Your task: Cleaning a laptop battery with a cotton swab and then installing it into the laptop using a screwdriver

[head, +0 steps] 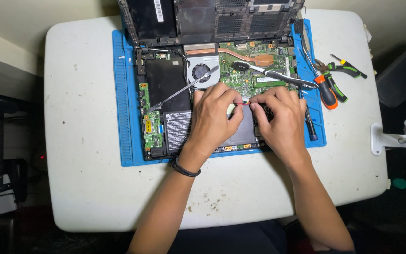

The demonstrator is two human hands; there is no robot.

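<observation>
**Laptop open, hands on a small connector**

I see the laptop [203, 94] lying open on the blue mat [123, 94], its bottom cover off. My left hand [212, 117] and right hand [280, 120] both pinch a small red-wired connector [245, 101] near the green board [254, 70]. The battery [167, 82] remains in; reassembly looks far off.

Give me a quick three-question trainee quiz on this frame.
1. True or false: the toothbrush lies across the green circuit board.
2. What colour is the mat under the opened laptop? A red, B blue, C grey.
3. Which wrist wears a dark band?

Key: 1 true. 2 B. 3 The left hand; the right hand has a bare wrist. Both pinch a small part between them, red at its tip.
</observation>
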